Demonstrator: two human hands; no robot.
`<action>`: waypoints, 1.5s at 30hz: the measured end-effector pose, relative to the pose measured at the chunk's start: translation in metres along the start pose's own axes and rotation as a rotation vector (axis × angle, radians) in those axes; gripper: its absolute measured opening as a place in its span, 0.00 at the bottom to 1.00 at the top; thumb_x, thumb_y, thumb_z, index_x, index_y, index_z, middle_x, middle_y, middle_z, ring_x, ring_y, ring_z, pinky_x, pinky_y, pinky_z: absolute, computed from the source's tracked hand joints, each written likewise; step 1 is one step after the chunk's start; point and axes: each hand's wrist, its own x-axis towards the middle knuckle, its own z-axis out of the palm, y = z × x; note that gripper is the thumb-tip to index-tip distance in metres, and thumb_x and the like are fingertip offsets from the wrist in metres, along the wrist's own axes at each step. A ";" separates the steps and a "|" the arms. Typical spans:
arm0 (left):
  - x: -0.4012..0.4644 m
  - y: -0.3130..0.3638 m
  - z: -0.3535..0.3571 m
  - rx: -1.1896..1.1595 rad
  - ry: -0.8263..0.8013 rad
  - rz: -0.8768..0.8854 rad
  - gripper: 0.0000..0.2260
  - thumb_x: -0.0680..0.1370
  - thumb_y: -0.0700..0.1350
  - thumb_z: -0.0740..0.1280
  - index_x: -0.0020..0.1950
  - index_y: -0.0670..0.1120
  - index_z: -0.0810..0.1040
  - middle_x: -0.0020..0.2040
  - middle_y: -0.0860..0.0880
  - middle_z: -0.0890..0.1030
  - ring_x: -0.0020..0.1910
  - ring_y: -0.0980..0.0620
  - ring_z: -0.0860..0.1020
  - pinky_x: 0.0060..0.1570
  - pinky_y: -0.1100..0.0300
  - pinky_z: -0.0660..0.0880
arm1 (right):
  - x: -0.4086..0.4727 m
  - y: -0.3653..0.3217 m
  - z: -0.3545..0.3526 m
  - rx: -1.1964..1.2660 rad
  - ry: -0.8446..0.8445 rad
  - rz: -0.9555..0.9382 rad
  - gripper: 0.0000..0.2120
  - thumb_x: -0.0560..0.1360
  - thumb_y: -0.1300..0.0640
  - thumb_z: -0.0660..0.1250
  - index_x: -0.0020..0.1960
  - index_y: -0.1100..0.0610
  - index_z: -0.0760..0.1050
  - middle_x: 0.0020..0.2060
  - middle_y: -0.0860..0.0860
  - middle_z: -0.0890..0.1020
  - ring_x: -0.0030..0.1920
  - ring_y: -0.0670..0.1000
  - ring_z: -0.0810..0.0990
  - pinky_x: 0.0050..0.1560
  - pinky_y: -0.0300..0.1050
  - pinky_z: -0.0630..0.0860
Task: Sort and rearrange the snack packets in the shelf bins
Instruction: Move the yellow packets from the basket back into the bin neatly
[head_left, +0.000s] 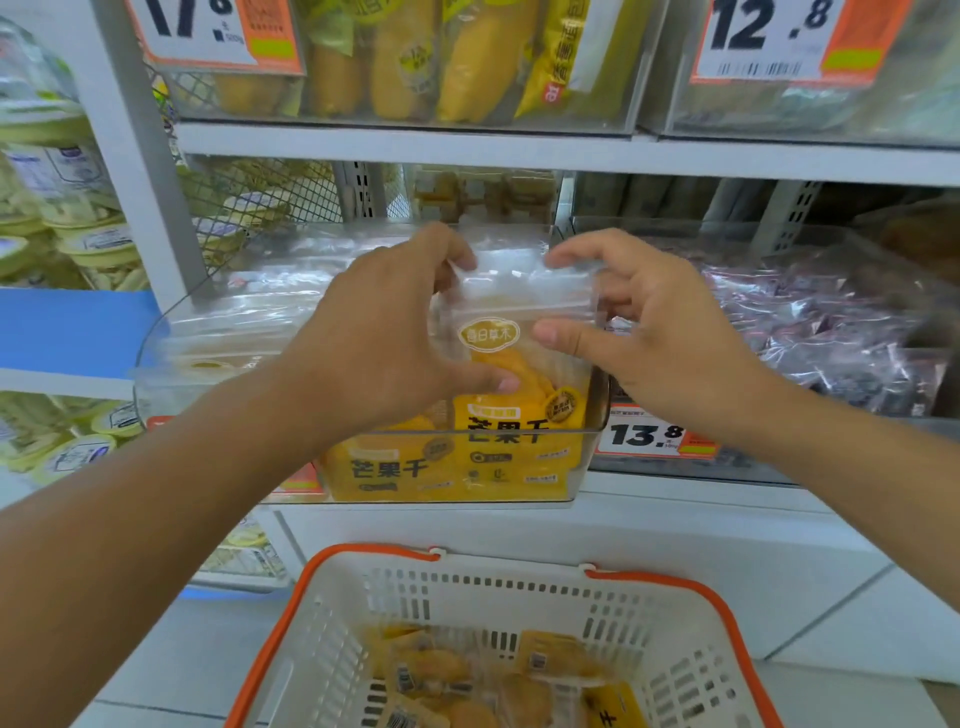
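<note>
- The mango packet (511, 364) stands upright between your hands, in the clear bin (363, 483) on the middle shelf, its top above the rim.
- Your left hand (384, 332) pinches its left edge, thumb on the yellow front.
- Your right hand (639, 327) pinches the clear top from the right.
- More yellow packets (384, 467) sit below your left hand in the same bin.
- Right of your right hand, a bin of dark packets (831, 332).
- Below both wrists, the orange-rimmed basket (519, 623) holds more yellow packs.
</note>
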 end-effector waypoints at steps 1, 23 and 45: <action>0.002 -0.002 0.000 -0.027 0.000 0.015 0.37 0.61 0.64 0.78 0.65 0.55 0.71 0.56 0.58 0.76 0.58 0.56 0.74 0.54 0.58 0.70 | 0.004 0.000 -0.002 -0.036 -0.021 0.003 0.22 0.69 0.43 0.75 0.60 0.46 0.75 0.44 0.57 0.85 0.44 0.57 0.83 0.46 0.59 0.80; 0.001 -0.008 0.013 0.033 -0.052 0.164 0.06 0.77 0.55 0.69 0.48 0.55 0.76 0.45 0.55 0.81 0.36 0.64 0.74 0.41 0.60 0.72 | 0.009 -0.001 -0.002 -0.218 -0.122 -0.073 0.07 0.70 0.50 0.78 0.41 0.52 0.82 0.36 0.46 0.84 0.40 0.47 0.82 0.45 0.47 0.77; -0.012 -0.015 0.009 0.341 -0.039 0.344 0.26 0.75 0.65 0.64 0.67 0.52 0.72 0.58 0.55 0.79 0.61 0.49 0.75 0.65 0.54 0.62 | -0.002 0.002 -0.008 -0.390 -0.216 -0.079 0.21 0.66 0.42 0.78 0.56 0.45 0.79 0.46 0.49 0.84 0.47 0.50 0.82 0.51 0.51 0.79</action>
